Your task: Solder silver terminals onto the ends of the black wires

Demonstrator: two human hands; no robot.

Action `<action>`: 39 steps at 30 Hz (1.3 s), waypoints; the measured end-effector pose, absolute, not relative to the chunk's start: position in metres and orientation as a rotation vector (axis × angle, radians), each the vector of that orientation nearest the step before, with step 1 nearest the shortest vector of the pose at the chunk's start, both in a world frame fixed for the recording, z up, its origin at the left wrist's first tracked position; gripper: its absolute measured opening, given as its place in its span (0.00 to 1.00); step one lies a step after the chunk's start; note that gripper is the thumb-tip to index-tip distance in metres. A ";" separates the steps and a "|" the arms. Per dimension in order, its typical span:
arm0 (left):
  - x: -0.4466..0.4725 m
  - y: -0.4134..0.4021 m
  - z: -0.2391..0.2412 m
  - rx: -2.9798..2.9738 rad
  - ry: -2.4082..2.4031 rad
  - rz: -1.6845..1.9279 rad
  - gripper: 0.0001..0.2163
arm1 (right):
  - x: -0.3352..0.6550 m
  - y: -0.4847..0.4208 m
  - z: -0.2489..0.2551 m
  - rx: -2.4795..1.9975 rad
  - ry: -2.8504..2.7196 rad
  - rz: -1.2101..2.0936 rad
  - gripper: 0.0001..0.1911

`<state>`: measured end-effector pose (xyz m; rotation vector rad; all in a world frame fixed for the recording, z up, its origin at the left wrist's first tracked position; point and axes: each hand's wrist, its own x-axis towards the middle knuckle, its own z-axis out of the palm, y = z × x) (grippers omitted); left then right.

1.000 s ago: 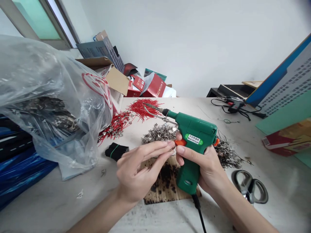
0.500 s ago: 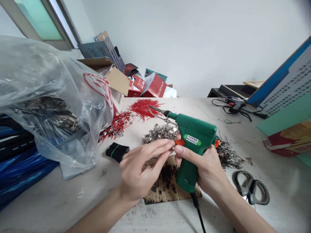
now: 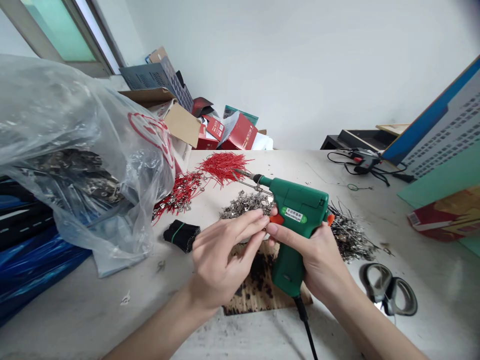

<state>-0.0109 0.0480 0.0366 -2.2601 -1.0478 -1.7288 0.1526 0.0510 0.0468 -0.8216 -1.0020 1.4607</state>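
Over the board (image 3: pixel 270 300), the right hand (image 3: pixel 324 255) grips the gun (image 3: pixel 300 197); near its trigger (image 3: pixel 276 219), the left hand (image 3: pixel 221 260) has fingers pinched, contents unclear.

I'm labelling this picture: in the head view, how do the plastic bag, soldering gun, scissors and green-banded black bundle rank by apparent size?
1. Plastic bag
2. Soldering gun
3. Scissors
4. Green-banded black bundle

Soldering gun cable (image 3: pixel 309 334) cut off below, board (image 3: pixel 255 299) partly hidden

Tabletop (image 3: pixel 90 315) at near left offers passage; soldering gun (image 3: pixel 300 200), scissors (image 3: pixel 390 295) and seemingly loose parts (image 3: pixel 348 234) obstruct centre and right.
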 end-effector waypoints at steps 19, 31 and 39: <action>-0.009 0.049 0.037 -2.336 -1.070 -1.728 0.26 | 0.154 0.052 0.044 -0.812 -1.049 1.418 0.10; -0.010 0.049 0.034 -2.327 -1.040 -1.735 0.26 | 0.152 0.052 0.043 -0.821 -0.957 1.475 0.12; -0.011 0.052 0.034 -2.314 -1.000 -1.732 0.25 | 0.150 0.051 0.045 -0.819 -0.903 1.512 0.14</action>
